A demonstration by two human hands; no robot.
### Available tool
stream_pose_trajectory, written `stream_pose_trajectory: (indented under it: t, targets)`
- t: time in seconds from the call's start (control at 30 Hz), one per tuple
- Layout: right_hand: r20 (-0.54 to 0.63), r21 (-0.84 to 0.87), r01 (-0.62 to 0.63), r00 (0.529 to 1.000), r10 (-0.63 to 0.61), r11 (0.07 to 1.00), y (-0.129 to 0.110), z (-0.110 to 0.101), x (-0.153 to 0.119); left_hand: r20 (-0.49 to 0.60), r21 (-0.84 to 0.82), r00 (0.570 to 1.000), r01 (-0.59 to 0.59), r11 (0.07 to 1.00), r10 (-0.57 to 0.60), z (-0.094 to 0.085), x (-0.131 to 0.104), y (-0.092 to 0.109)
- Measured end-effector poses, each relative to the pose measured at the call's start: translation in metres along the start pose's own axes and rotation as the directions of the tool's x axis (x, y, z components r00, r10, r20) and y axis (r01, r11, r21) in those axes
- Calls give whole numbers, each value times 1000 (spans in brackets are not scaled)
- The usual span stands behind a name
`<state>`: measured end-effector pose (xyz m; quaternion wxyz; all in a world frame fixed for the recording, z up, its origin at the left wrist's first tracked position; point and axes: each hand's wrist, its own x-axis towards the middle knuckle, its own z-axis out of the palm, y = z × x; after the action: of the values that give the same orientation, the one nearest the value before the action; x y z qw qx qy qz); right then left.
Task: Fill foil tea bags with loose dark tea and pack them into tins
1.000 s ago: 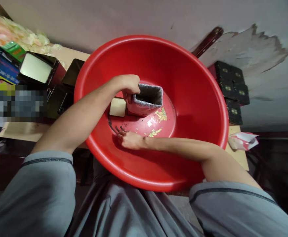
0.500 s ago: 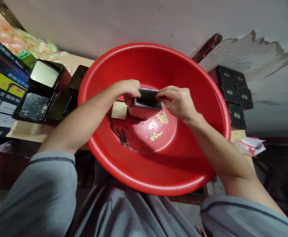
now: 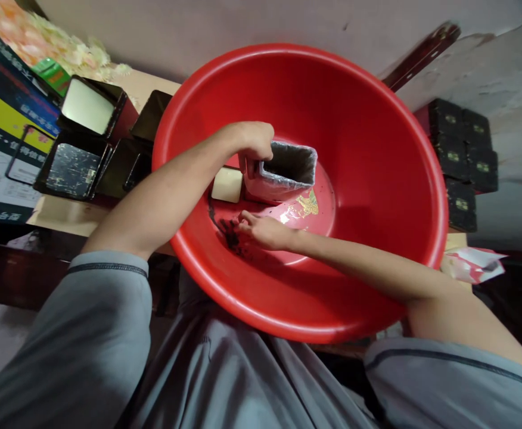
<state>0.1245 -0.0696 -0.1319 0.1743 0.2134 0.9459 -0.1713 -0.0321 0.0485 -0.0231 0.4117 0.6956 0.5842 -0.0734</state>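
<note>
Inside a large red basin (image 3: 386, 179) stands a square red tin (image 3: 274, 189) with a crinkled clear bag lining its open mouth. My left hand (image 3: 257, 143) grips the tin's left rim, fingers outside and thumb side over the edge. My right hand (image 3: 263, 231) is low in the basin at a pile of dark loose bits (image 3: 232, 233), its fingers bent together; whatever they pinch is too small to make out. A cream-coloured lid (image 3: 227, 184) lies left of the tin. Gold patterned patches (image 3: 308, 202) show on the basin floor.
Open dark tins (image 3: 71, 170) and a pale lid (image 3: 87, 106) stand on the wooden bench at left, near artificial flowers (image 3: 71, 47) and a printed box (image 3: 2, 131). Several black tins (image 3: 453, 156) are stacked at right, with a crumpled packet (image 3: 475, 265) in front. A wall rises behind.
My right hand has left the tin's mouth and moved down and left to the dark bits. My left hand still holds the tin. The view has shifted, so the basin appears higher and farther right.
</note>
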Motion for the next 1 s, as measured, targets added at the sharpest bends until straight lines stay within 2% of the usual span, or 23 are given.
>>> stream_pose_trajectory:
  t: [0.1,0.23,0.33,0.53,0.73,0.87,0.93,1.0]
  targets:
    - [163,0,19,986,-19,1000,-23,16,30,0,-11,1000,-7,1000,7,-1,1,-2]
    - [282,-9,52,958,-48,999,-42,8,54,-10,5,999,-41,999,41,-1,3,-5]
    - [302,-38,26,953,-13,999,-47,1,59,7,-7,999,-49,999,49,0,3,-5]
    - [256,-79,7,967,13,997,-49,0,48,13,-10,998,-69,998,69,2,4,-5]
    - [291,-52,26,957,-10,998,-52,3,50,2,-25,999,-51,998,51,2,-4,-3]
    - [268,-52,28,963,-13,998,-48,-8,44,-6,-24,1000,-24,999,23,3,-10,-1]
    - [186,-53,17,983,-7,998,-40,-24,30,-8,-24,1000,-28,999,28,3,-10,-1]
    - [-19,-14,18,1000,-18,1000,-24,-47,7,-2,-32,999,-34,999,34,2,-9,-2]
